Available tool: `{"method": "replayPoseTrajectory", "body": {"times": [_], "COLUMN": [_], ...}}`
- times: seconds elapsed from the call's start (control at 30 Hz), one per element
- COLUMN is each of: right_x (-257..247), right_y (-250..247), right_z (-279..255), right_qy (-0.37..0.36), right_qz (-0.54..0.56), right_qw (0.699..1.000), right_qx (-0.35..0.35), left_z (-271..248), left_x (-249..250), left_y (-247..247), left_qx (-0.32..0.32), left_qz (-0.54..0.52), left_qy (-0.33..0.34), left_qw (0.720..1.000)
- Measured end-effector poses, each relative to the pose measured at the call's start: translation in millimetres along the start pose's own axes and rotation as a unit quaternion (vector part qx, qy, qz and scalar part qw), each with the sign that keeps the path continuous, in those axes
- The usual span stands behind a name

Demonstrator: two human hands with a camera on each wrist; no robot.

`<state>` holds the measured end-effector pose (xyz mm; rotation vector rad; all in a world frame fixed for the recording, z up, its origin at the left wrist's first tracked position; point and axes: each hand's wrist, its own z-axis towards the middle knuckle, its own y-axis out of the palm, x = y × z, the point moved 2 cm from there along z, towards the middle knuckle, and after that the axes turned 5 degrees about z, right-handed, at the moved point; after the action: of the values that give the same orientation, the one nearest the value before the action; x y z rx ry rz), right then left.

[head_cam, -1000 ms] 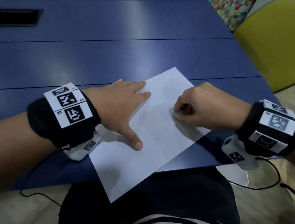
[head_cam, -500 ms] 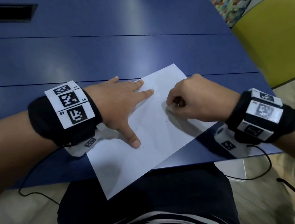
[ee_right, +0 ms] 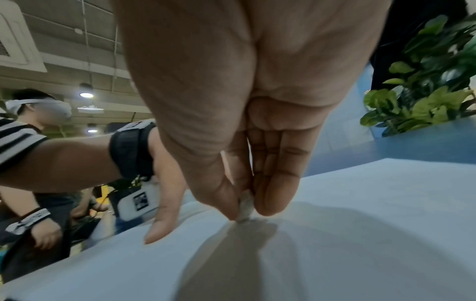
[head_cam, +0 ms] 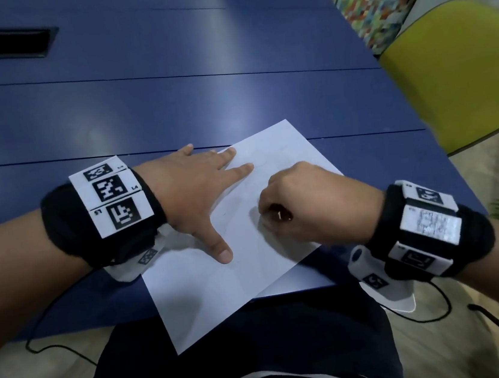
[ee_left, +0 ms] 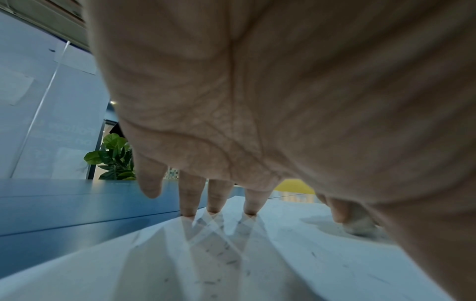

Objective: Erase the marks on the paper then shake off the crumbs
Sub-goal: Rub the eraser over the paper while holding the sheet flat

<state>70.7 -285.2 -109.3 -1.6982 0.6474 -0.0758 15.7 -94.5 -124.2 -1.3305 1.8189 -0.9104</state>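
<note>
Little readable text. Left wrist band (head_cam: 107, 196) carries three white tags with black square code patterns; small printed characters sit beside them, one reads roughly "L5", the others too small to tell. Right wrist band (head_cam: 429, 226) has similar code tags, blurred, unreadable. White camera units under both wrists bear small code patches, no legible letters. Glass wall (ee_left: 51, 130) in the left wrist view shows faint lettering, unreadable. Paper (head_cam: 253, 282): no readable writing.
</note>
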Motion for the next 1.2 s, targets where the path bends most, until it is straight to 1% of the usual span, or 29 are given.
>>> {"method": "replayPoseTrajectory", "body": {"times": [0.07,0.13,0.2,0.3,0.33,0.4,0.47,0.5,0.6,0.63,0.73,0.8,0.93,0.97,1.03,1.1,1.13,1.2], "right_x": [8.0,20.7,21.3,7.4,8.6,18.7,26.0,24.6,12.4,12.1,23.9,26.2,7.5,8.3,21.8,33.9,35.8,26.8], "right_y": [-6.2,-13.3,-12.0,-2.5,-3.8,-11.6,-15.6,-14.2,-3.9,-3.1,-10.9,-13.1,-5.3,-6.4,-15.5,-23.8,-23.5,-18.5], "right_z": [2.5,5.1,4.2,-1.0,-0.7,3.0,3.9,3.2,-0.3,-0.4,5.4,7.6,1.9,2.4,9.0,13.7,14.8,14.6], "right_qy": [0.027,0.060,0.060,0.027,0.033,0.066,0.080,0.076,0.037,0.034,0.060,0.062,0.013,0.012,0.031,0.048,0.044,0.012], "right_qz": [-0.005,-0.005,-0.007,0.000,0.006,0.009,0.008,0.006,0.000,0.007,0.016,0.017,0.020,0.020,0.011,0.016,0.017,0.013], "right_qw": [1.000,0.998,0.998,1.000,0.999,0.998,0.996,0.997,0.999,0.999,0.998,0.997,1.000,1.000,0.999,0.998,0.998,0.999], "right_qx": [0.004,0.035,0.036,-0.010,-0.013,0.011,0.030,0.026,-0.006,-0.005,0.026,0.039,0.011,0.003,0.013,0.044,0.051,0.029], "left_z": [0.4,0.8,1.4,0.8,0.7,0.3,0.3,0.1,-0.5,-0.7,-1.6,-2.7,-3.9,-3.9,-3.3,-1.9,-0.8,1.4], "left_x": [-0.5,-0.8,-0.8,-0.8,-0.8,-0.8,-0.9,-1.2,-1.8,-1.6,0.3,0.3,-1.1,-1.4,-1.7,-3.0,-4.0,-6.4], "left_y": [0.5,0.9,1.5,2.0,2.0,1.5,1.4,1.5,1.8,1.3,0.2,0.6,2.1,2.1,0.6,-1.4,-2.4,-2.6], "left_qx": [0.000,-0.002,-0.002,-0.001,-0.001,-0.002,-0.001,0.000,0.004,0.006,0.016,0.021,0.034,0.037,0.038,0.038,0.038,0.038], "left_qz": [0.003,0.006,0.003,-0.002,-0.005,-0.009,-0.014,-0.017,-0.022,-0.023,-0.025,-0.033,-0.051,-0.051,-0.053,-0.053,-0.053,-0.052], "left_qy": [-0.002,-0.003,-0.005,-0.003,-0.003,-0.002,0.000,0.001,0.003,0.004,0.006,0.005,0.005,0.006,0.003,0.000,-0.001,-0.003], "left_qw": [1.000,1.000,1.000,1.000,1.000,1.000,1.000,1.000,1.000,1.000,1.000,0.999,0.998,0.998,0.998,0.998,0.998,0.998]}}
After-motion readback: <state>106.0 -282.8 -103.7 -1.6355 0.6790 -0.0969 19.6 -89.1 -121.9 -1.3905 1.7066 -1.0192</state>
